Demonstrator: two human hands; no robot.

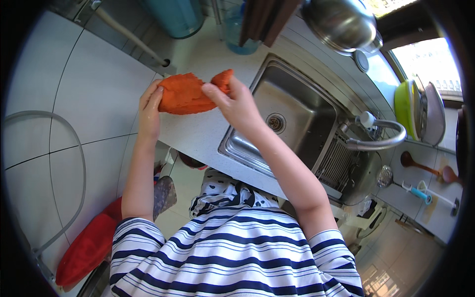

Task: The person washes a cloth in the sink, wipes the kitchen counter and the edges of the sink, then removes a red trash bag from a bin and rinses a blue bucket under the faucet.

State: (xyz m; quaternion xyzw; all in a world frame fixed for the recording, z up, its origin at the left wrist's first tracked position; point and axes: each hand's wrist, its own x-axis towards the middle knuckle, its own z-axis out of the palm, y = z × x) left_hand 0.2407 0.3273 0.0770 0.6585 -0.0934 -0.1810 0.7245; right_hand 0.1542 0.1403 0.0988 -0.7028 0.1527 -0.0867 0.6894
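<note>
An orange cloth (185, 94) is stretched between both hands above the pale countertop (187, 130). My left hand (151, 104) grips its left end, with the fingers folded around the edge. At the other end my right hand (232, 96) pinches the cloth between thumb and fingers, and a bunched corner sticks up past the thumb. To the right of the cloth lies the stainless steel sink (293, 100), with its drain at the bottom. A curved metal faucet (386, 139) stands at the sink's far right side.
A rack (334, 163) sits at the sink's right end. Behind the counter are a blue bin (176, 16), a clear blue water jug (241, 37) and a hanging metal pot (339, 24). Ladles (415, 161) hang at the right. White tiled wall (92, 85) borders the left.
</note>
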